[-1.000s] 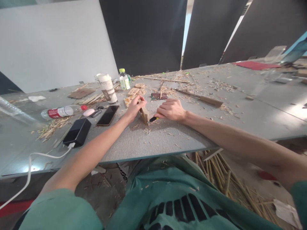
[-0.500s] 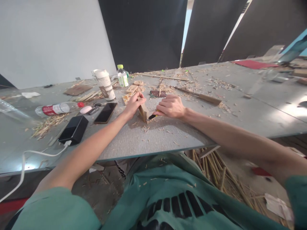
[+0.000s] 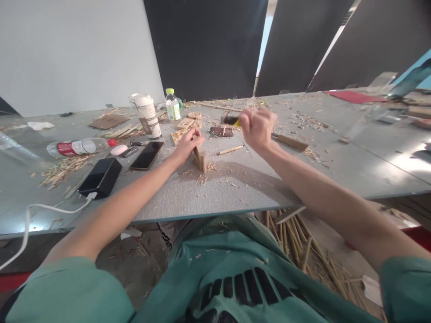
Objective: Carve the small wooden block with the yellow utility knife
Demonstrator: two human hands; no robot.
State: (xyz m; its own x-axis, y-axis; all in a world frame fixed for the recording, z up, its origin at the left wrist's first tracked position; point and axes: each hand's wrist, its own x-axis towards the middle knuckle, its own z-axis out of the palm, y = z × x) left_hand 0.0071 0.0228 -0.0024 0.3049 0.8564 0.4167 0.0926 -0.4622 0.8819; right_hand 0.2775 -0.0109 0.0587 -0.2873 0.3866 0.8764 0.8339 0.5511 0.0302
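My left hand (image 3: pixel 188 146) is closed on the upper end of a small wooden block (image 3: pixel 202 162), which stands tilted on the grey table among shavings. My right hand (image 3: pixel 258 128) is raised above the table, wrapped round a black and yellow utility knife (image 3: pixel 231 120) that points left and is blurred by motion. The knife is apart from the block. Between the hands lie a thin pale stick with a dark tip (image 3: pixel 230 150) and a dark red piece (image 3: pixel 222 132).
A paper cup (image 3: pixel 148 116), a green-capped bottle (image 3: pixel 173 105), a phone (image 3: pixel 147 155), a black box with a white cable (image 3: pixel 101 178) and a lying bottle (image 3: pixel 79 146) stand to the left. A wooden-handled tool (image 3: pixel 291 142) lies right. Shavings cover much of the table (image 3: pixel 182 204).
My right hand has lifted the knife off the block, moving up and to the right. The thin pale stick now shows. My left hand stays on the block.
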